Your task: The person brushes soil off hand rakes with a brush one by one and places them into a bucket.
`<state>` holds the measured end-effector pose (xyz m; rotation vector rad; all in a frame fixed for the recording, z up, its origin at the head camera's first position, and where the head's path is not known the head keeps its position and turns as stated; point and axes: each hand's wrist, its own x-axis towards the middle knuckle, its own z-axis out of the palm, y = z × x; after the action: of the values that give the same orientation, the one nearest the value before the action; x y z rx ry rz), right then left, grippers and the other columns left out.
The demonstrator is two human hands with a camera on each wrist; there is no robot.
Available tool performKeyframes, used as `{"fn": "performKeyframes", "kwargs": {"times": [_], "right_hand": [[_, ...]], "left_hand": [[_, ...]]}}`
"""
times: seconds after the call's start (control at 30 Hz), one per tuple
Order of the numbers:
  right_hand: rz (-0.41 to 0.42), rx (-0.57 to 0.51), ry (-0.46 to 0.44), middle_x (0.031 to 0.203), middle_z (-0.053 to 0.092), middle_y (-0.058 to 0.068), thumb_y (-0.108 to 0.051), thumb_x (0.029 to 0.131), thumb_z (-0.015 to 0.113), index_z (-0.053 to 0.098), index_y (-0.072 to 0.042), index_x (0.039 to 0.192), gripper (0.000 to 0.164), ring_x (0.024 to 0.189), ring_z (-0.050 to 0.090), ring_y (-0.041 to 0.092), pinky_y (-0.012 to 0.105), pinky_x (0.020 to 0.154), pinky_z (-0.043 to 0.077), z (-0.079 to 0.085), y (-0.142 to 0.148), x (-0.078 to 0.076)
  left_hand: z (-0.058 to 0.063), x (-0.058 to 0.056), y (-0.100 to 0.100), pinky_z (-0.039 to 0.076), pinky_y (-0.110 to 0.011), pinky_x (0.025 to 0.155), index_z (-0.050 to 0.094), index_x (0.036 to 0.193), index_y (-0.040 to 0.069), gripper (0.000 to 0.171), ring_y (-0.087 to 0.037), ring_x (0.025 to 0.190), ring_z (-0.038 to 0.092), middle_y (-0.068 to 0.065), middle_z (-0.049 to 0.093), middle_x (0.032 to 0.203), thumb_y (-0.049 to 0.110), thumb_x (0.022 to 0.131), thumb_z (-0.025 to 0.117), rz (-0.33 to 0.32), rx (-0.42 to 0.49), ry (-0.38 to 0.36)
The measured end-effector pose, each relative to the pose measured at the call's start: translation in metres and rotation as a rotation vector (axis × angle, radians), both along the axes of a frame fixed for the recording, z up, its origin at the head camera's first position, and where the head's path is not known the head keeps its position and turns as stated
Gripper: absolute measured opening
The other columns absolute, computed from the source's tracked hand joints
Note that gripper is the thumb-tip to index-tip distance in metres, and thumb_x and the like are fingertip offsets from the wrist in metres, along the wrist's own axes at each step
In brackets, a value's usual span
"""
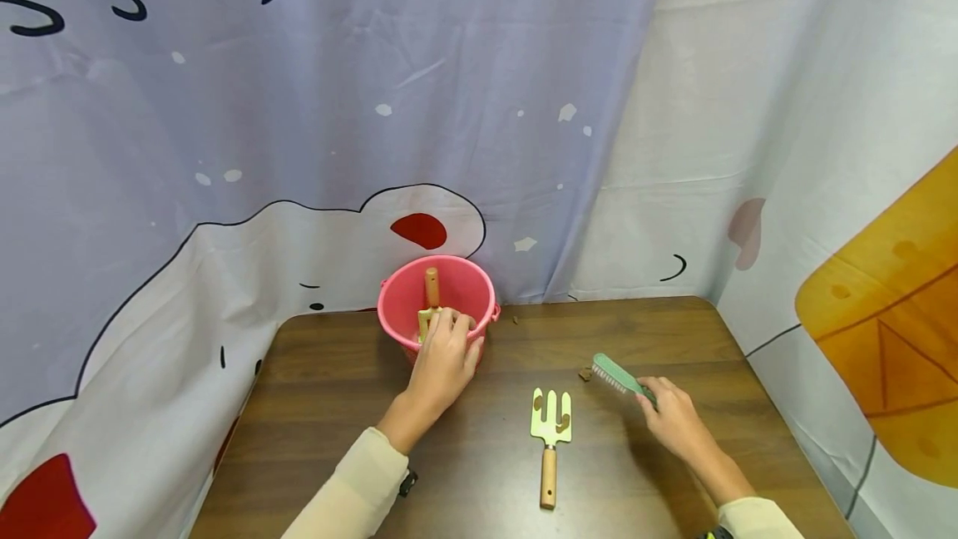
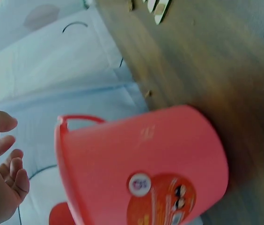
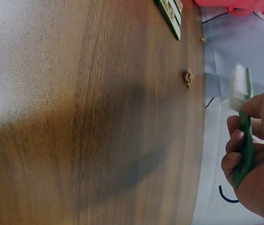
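In the head view my left hand (image 1: 446, 353) is over the near rim of a pink bucket (image 1: 395, 285). In the left wrist view its fingers (image 2: 3, 146) are loosely bent, with nothing between them, beyond the bucket's mouth. A small garden tool (image 1: 432, 288) with a wooden handle stands inside the bucket, handle up, its lower part partly hidden. My right hand (image 1: 677, 418) grips the handle of a green brush (image 1: 617, 371) with white bristles, held above the table in the right wrist view. Between both hands lies a yellow-green hand fork (image 1: 550, 431), brown bits on its tines.
A brown clump (image 3: 188, 78) lies on the wooden table (image 1: 479, 472) near the brush head. Another small brown crumb (image 1: 515, 320) is at the back edge, right of the bucket. A printed curtain (image 1: 299, 123) hangs right behind the table and along its sides.
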<state>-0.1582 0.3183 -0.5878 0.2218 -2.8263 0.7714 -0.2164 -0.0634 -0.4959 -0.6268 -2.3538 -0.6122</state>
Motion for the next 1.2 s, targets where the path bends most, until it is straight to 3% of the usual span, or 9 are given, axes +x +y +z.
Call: {"fn": "performKeyframes", "kwargs": {"times": [0.17,0.47,0.67,0.83,1.07,1.2], "right_hand": [[-0.015,0.010,0.004,0.096,0.067,0.013,-0.010,0.096,0.070,0.067,0.006,0.119,0.028,0.077,0.057,0.018,0.035,0.066,0.050,0.000,-0.001,-0.003],[-0.010,0.011,-0.008,0.094,0.067,0.011,-0.010,0.096,0.071,0.067,0.006,0.120,0.029,0.076,0.055,0.017,0.034,0.066,0.048,0.003,-0.002,-0.004],[0.003,0.012,-0.018,0.095,0.067,0.010,-0.010,0.095,0.071,0.068,0.005,0.119,0.028,0.077,0.055,0.017,0.034,0.067,0.048,0.004,-0.004,-0.004],[0.017,0.010,0.013,0.093,0.066,0.007,-0.009,0.094,0.072,0.068,0.004,0.118,0.027,0.076,0.053,0.014,0.032,0.066,0.047,0.003,-0.004,-0.005],[0.040,0.036,0.120,0.092,0.067,0.007,-0.006,0.090,0.076,0.071,0.003,0.114,0.025,0.076,0.057,0.016,0.034,0.066,0.050,-0.002,-0.003,-0.007],[0.048,0.046,0.134,0.095,0.067,0.008,-0.004,0.089,0.077,0.071,0.004,0.114,0.027,0.078,0.060,0.016,0.035,0.066,0.052,-0.002,-0.002,-0.006]], "left_hand": [[-0.011,0.010,0.013,0.053,-0.040,0.091,0.062,0.099,0.008,0.027,-0.026,0.093,0.055,-0.007,0.056,0.098,0.015,0.085,0.084,-0.019,-0.053,-0.035],[-0.027,0.019,0.032,0.052,-0.034,0.079,0.062,0.099,0.008,0.030,-0.021,0.088,0.055,-0.006,0.056,0.095,0.024,0.085,0.084,-0.045,-0.156,-0.063],[-0.045,0.030,0.048,0.052,-0.032,0.072,0.061,0.099,0.010,0.034,-0.019,0.084,0.057,-0.003,0.055,0.094,0.035,0.088,0.080,-0.044,-0.282,-0.162],[-0.064,0.040,0.062,0.045,-0.031,0.067,0.060,0.097,0.012,0.039,-0.018,0.082,0.056,-0.001,0.055,0.091,0.048,0.090,0.075,-0.013,-0.397,-0.216],[-0.082,0.053,0.079,0.048,-0.036,0.073,0.065,0.107,0.011,0.053,-0.020,0.087,0.057,-0.002,0.059,0.095,0.061,0.091,0.066,0.004,-0.508,-0.340],[-0.091,0.062,0.090,0.050,-0.038,0.077,0.065,0.118,0.007,0.066,-0.022,0.091,0.059,-0.006,0.063,0.101,0.067,0.091,0.061,0.008,-0.546,-0.434]]}}
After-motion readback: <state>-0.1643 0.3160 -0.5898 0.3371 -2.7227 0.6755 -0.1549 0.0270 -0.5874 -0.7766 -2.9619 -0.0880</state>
